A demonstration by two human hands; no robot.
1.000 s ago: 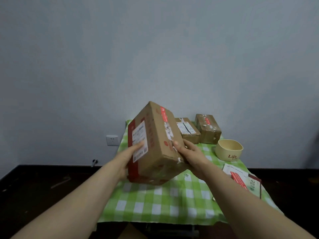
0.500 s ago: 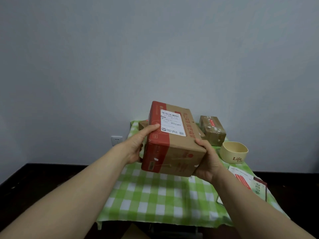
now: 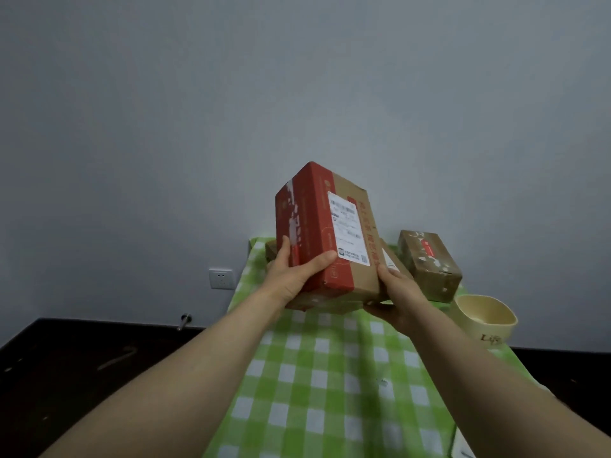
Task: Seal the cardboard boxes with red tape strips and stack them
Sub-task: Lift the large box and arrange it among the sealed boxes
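At centre frame, held clear above the green checked tablecloth (image 3: 330,375), the large cardboard box (image 3: 347,226) now stands nearly on end, red-banded end uppermost and label towards the camera, having been turned from a flatter, label-up attitude half a second earlier. The left hand (image 3: 294,279) grips its lower left edge, thumb across the label face and fingers on the red side; the right hand (image 3: 396,299) cups the lower right corner from beneath. With a smaller box (image 3: 429,262) and a cream bowl (image 3: 484,320) behind at right, the turning reads as inspection of the faces, stacking not yet begun.
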